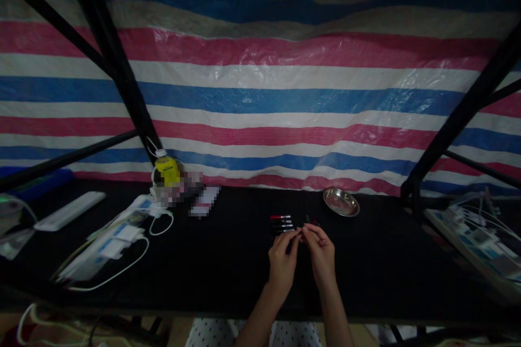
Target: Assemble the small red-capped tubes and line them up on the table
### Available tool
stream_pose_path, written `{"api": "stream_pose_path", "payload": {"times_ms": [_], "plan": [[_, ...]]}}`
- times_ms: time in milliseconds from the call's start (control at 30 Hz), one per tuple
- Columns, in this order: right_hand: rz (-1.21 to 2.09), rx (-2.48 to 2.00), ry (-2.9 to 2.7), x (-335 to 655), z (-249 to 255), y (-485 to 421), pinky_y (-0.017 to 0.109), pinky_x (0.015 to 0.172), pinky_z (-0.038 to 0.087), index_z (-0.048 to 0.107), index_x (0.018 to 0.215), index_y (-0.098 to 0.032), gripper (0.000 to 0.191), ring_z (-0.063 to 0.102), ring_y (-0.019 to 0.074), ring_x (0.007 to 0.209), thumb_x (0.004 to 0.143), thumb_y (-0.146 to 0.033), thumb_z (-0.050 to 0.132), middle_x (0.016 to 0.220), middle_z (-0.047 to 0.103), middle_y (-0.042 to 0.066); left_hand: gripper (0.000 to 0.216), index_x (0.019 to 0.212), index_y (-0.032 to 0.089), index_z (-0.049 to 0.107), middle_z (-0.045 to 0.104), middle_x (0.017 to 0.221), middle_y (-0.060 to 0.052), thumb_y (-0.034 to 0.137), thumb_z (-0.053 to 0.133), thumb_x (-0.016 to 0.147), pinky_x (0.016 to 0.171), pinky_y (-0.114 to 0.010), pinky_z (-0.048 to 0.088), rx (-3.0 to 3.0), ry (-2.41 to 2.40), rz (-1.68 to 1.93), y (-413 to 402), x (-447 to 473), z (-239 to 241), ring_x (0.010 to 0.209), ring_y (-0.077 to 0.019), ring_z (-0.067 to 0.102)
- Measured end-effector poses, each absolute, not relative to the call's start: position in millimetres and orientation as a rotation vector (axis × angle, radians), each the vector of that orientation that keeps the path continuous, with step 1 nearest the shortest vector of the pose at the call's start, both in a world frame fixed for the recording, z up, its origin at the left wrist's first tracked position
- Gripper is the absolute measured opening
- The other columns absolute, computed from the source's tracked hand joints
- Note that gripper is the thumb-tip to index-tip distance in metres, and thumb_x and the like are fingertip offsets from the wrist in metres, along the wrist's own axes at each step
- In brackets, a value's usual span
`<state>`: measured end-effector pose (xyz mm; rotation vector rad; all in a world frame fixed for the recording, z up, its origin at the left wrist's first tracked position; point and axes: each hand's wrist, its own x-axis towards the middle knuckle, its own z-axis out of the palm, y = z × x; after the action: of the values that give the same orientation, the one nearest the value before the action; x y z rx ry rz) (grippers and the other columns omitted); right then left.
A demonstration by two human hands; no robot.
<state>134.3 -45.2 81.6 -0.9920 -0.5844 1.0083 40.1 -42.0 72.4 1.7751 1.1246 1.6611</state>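
My left hand (282, 257) and my right hand (322, 252) meet fingertip to fingertip above the black table (228, 265). Both are closed in a pinch. Whatever sits between the fingertips is too small and dark to make out. Just beyond the left fingers lie several short, slim pieces with silvery ends, which look like pen parts: a red one (280, 217) at the back and dark ones (281, 226) in front. Small dark and red bits (314, 221) lie behind the right fingers, partly hidden by them.
A shiny round metal dish (341, 203) stands at the back right. Left of me are a yellow-labelled bottle (167, 169), a blurred flat packet (205, 201), and power strips (103, 249) with a white cable (126, 274). More plugs and wires (480, 233) lie far right, near black frame posts (413, 187).
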Motion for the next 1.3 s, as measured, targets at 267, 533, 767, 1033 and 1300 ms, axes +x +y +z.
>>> {"api": "stream_pose_path", "payload": {"times_ms": [267, 533, 767, 1033, 1300], "plan": [[1.077, -1.009, -0.648, 130, 87, -49, 0.03, 0.07, 0.052, 0.073, 0.086, -0.019, 0.037, 0.065, 0.0196, 0.077, 0.054, -0.037, 0.081, 0.083, 0.072, 0.006, 0.011, 0.086, 0.019, 0.066, 0.067, 0.08, -0.002, 0.016, 0.06, 0.077, 0.067, -0.025, 0.053, 1.729, 1.09, 1.596, -44, 32, 86, 0.072, -0.0132, 0.064], [1.173, -1.059, -0.804, 139, 95, -54, 0.03, 0.063, 0.053, 0.072, 0.093, -0.018, 0.046, 0.065, 0.0191, 0.07, 0.053, -0.039, 0.081, 0.078, 0.072, 0.007, 0.025, 0.1, 0.021, 0.062, 0.059, 0.094, -0.003, 0.018, 0.058, 0.076, 0.064, -0.024, 0.053, 1.746, 0.971, 1.451, -35, 26, 78, 0.068, -0.0101, 0.06], [1.175, -1.133, -0.731, 145, 71, -48, 0.025, 0.047, 0.048, 0.071, 0.092, -0.015, 0.051, 0.064, 0.0175, 0.059, 0.05, -0.042, 0.081, 0.075, 0.071, 0.007, 0.049, 0.117, 0.024, 0.054, 0.057, 0.097, -0.003, 0.025, 0.068, 0.069, 0.077, -0.032, 0.05, 1.898, 1.139, 1.31, -25, 16, 69, 0.075, -0.0136, 0.058], [0.734, -1.361, -0.756, 166, 17, -2, 0.027, 0.054, 0.046, 0.069, 0.084, -0.013, 0.041, 0.059, 0.0158, 0.054, 0.053, -0.038, 0.072, 0.057, 0.064, 0.0, 0.039, 0.121, 0.015, 0.046, 0.065, 0.107, -0.013, 0.029, 0.046, 0.085, 0.09, -0.051, 0.038, 1.563, 1.81, 1.105, 11, -11, 29, 0.105, -0.0281, 0.057], [0.655, -1.419, -0.878, 144, 16, 18, 0.029, 0.057, 0.046, 0.07, 0.078, -0.018, 0.025, 0.061, 0.0186, 0.057, 0.058, -0.031, 0.064, 0.061, 0.066, 0.001, 0.036, 0.12, 0.015, 0.046, 0.069, 0.103, -0.012, 0.017, 0.044, 0.084, 0.096, -0.05, 0.034, 1.575, 1.718, 1.063, 10, -2, 13, 0.109, -0.0246, 0.058]]}}
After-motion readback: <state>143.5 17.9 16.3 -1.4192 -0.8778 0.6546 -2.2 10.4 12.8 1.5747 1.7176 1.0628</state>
